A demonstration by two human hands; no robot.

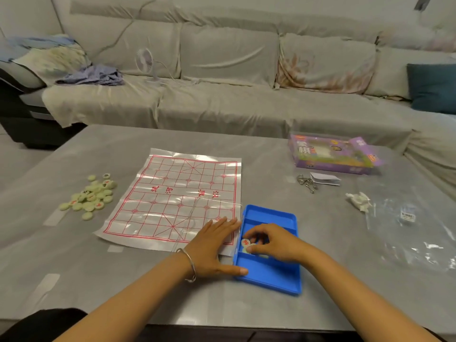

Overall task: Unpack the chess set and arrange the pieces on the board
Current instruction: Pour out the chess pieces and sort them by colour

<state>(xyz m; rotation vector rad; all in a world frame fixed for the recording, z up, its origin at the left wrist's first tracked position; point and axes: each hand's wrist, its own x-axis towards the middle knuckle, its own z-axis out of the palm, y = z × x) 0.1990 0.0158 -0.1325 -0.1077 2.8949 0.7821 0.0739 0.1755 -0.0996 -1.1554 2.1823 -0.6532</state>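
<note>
Blue tray [269, 277]: near right on the table [98, 255], just beside the board's near right corner.
Right hand [274, 243]: inside the tray, fingers curled, pinching pale round pieces [246, 243] at its left wall.
Left hand [212, 248]: flat on the board's corner, fingers straight and close together, thumb against the tray's left wall.
Board [172, 193]: thin red-lined sheet, spread mid-table.
Piece pile [91, 193]: left of the board, apart from it.
Purple box [330, 154]: far right.

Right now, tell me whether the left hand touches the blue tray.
Touching. In the head view the left hand sets its thumb tip against the blue tray.
</note>
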